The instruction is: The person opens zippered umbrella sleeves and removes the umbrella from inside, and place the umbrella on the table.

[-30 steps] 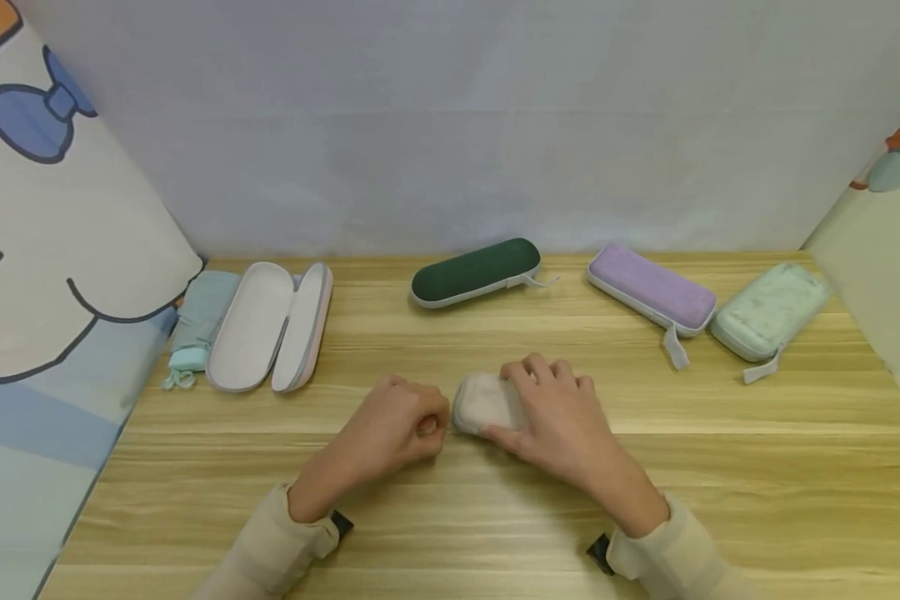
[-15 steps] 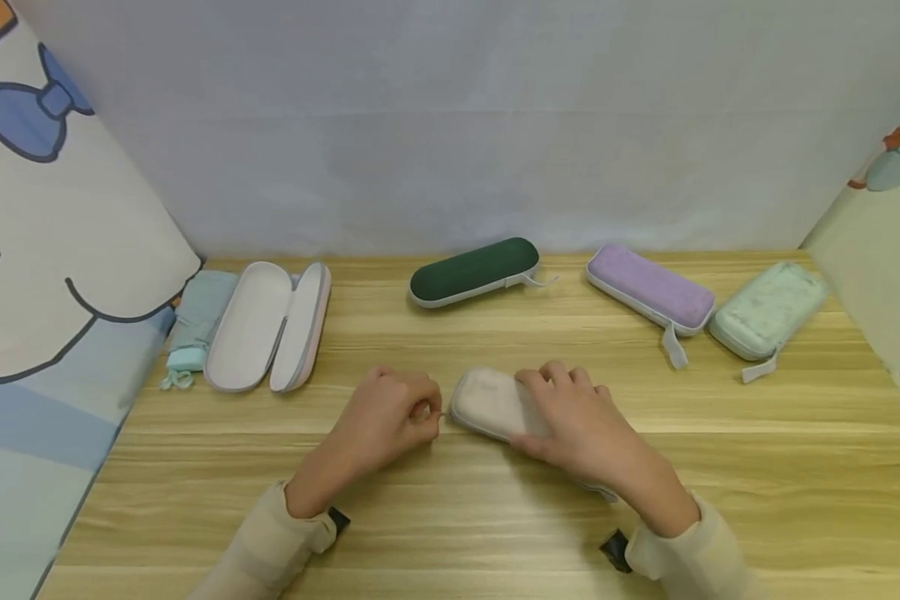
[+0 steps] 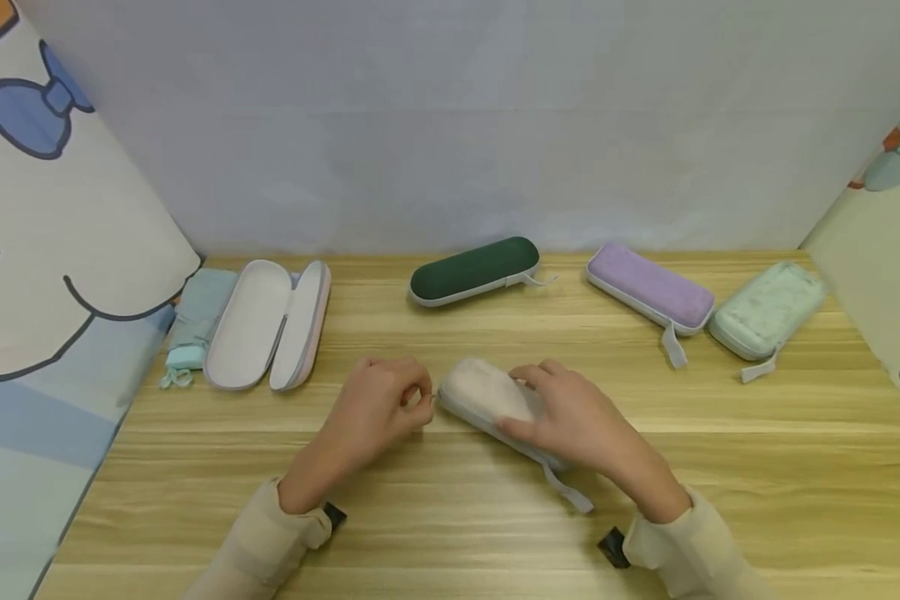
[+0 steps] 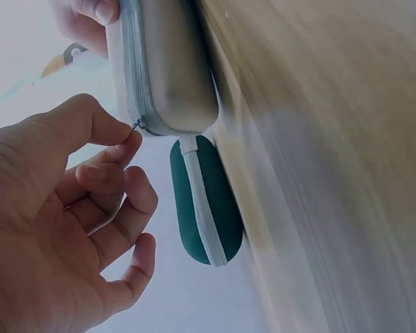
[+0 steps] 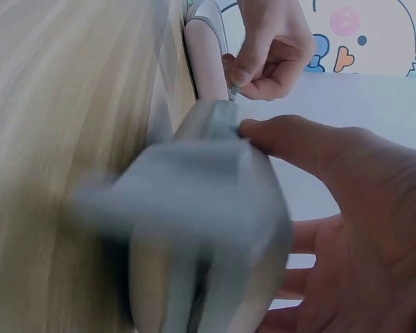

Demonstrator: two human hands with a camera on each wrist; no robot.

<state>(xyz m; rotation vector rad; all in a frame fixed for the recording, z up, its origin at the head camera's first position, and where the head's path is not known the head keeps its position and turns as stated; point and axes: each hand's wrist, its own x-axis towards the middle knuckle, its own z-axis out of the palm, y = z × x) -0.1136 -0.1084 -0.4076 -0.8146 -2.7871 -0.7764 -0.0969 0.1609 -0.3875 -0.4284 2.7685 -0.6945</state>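
A beige zip case (image 3: 486, 390) lies slantwise on the table between the two hands. The right hand (image 3: 573, 417) grips its top and sides toward the right end, thumb on the near side. At the left end, the left hand (image 3: 378, 408) pinches the small metal zipper pull (image 4: 137, 125) between thumb and forefinger, its other fingers loosely curled. A grey strap (image 3: 567, 490) trails from the case's near right end. In the right wrist view this strap is large and blurred, with a dark gap between the grey zip bands below it.
A dark green case (image 3: 476, 271) lies at the back, with a purple case (image 3: 651, 286) and a mint case (image 3: 771, 310) to the right. On the left, a pink-edged case (image 3: 251, 325) stands open beside a blue-grey pouch (image 3: 201, 308).
The case has turned, its right end swinging toward the person so that its strap shows. The left hand has shifted slightly left and away from the person, and the zipper pull is now pinched.
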